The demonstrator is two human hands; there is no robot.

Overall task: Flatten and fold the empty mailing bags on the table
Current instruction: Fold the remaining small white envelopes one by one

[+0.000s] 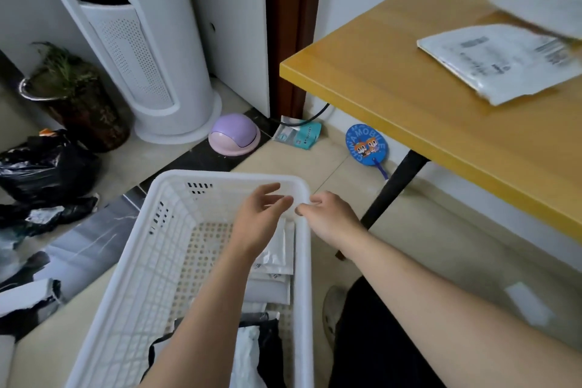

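Glossy yellow table [393,79], crinkled mailing bag [500,63]

you can read "china mobile" in light capitals curving round the rim of the round blue plastic hand fan [366,145] lying on the floor by the black table leg; two orange cartoon animals sit in its middle. the small teal and white packet [299,135] on the floor just left of the fan carries a short line of white print, too small for you to make out. the flat white mailing bag [500,61] on the yellow wooden table [393,85] bears a printed shipping label with dark blocks and lines of text, all blurred, so you can read no word or number there.
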